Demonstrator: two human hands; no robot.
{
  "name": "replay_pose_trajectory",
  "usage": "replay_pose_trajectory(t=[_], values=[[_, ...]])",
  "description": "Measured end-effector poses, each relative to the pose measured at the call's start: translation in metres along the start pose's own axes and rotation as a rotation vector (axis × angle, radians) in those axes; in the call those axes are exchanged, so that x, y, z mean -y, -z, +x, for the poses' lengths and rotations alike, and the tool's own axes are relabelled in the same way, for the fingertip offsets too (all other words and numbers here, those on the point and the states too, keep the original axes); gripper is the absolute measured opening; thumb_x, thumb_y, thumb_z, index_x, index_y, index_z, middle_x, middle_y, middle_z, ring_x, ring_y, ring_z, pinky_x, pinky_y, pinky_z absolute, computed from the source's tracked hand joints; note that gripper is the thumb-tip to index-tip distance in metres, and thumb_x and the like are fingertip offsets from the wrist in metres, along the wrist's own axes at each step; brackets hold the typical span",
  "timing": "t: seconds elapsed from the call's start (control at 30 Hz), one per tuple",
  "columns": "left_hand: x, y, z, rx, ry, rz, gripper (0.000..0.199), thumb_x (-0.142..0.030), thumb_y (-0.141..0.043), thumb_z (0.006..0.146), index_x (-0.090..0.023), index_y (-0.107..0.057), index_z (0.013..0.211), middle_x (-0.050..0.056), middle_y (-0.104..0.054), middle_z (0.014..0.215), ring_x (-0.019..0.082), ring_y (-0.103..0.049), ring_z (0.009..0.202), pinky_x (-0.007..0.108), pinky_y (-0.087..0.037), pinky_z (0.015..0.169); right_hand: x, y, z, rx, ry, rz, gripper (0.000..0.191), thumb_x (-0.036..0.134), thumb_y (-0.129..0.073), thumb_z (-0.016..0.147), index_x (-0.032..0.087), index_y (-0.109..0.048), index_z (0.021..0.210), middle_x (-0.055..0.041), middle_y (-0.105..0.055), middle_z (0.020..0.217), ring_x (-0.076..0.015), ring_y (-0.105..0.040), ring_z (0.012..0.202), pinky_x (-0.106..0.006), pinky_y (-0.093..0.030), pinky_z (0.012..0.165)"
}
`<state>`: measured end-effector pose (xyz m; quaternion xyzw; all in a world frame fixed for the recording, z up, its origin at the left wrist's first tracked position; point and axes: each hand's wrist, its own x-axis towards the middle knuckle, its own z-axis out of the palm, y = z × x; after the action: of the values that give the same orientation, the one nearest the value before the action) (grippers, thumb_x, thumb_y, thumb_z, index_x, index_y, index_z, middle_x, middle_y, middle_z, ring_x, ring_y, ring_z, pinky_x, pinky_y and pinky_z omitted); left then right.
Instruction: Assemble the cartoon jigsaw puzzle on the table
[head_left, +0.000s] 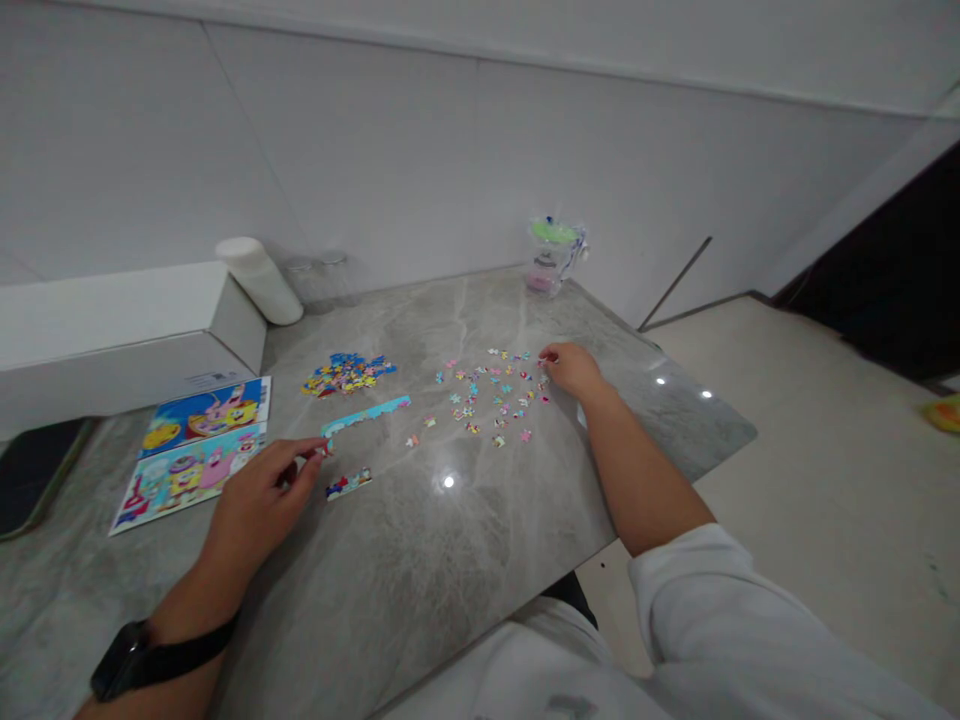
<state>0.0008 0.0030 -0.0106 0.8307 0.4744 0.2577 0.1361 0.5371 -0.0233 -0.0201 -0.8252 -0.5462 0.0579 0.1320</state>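
My left hand [274, 490], with a dark watch on the wrist, pinches a small puzzle piece [324, 449] at the left end of a joined light-blue puzzle strip [373, 411]. Just below the strip lies a short joined section [349, 484]. My right hand [568, 368] reaches to the right edge of the scattered pieces [501, 400], its fingers closed together; what they hold is too small to make out. A heap of blue and yellow pieces [349, 374] lies behind the strip. The printed picture sheet [196, 455] is left of my left hand.
On the grey table [442, 580] a white box [127, 325], a white roll [260, 281] and clear glasses [321, 283] stand at the back left. A dark phone [37, 475] lies far left. A plastic bag [553, 257] with green and pink contents stands at the back.
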Motion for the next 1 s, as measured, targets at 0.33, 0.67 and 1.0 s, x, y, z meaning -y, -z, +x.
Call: replay_pose_trajectory(t=[0.33, 0.67, 1.0], values=[[-0.007, 0.001, 0.000, 0.011, 0.005, -0.024, 0.042, -0.057, -0.051, 0.098, -0.025, -0.075, 0.112, 0.005, -0.074, 0.098, 0.019, -0.061, 0.074, 0.033, -0.048, 0.069, 0.010, 0.001, -0.001, -0.044, -0.085, -0.047, 0.026, 0.024, -0.064, 0.095, 0.020, -0.081, 0.114, -0.0126, -0.079, 0.116, -0.0238, -0.070, 0.105, -0.032, -0.051, 0.092], [-0.011, 0.005, -0.001, -0.044, 0.017, -0.010, 0.038, -0.052, -0.051, 0.100, -0.025, -0.074, 0.114, 0.004, -0.075, 0.099, 0.018, -0.061, 0.072, 0.033, -0.050, 0.071, 0.030, -0.002, -0.013, 0.065, 0.145, -0.005, 0.019, 0.029, -0.073, 0.092, 0.024, -0.084, 0.107, -0.0100, -0.079, 0.107, -0.0227, -0.070, 0.098, -0.032, -0.052, 0.090], [-0.016, 0.012, -0.003, -0.124, 0.069, -0.005, 0.054, -0.041, -0.053, 0.101, -0.021, -0.052, 0.151, 0.004, -0.073, 0.112, 0.016, -0.060, 0.072, 0.032, -0.052, 0.077, 0.029, -0.004, -0.014, 0.106, 0.141, -0.026, 0.014, 0.013, -0.068, 0.085, 0.021, -0.078, 0.092, -0.0070, -0.080, 0.093, -0.0204, -0.070, 0.084, -0.029, -0.049, 0.076]])
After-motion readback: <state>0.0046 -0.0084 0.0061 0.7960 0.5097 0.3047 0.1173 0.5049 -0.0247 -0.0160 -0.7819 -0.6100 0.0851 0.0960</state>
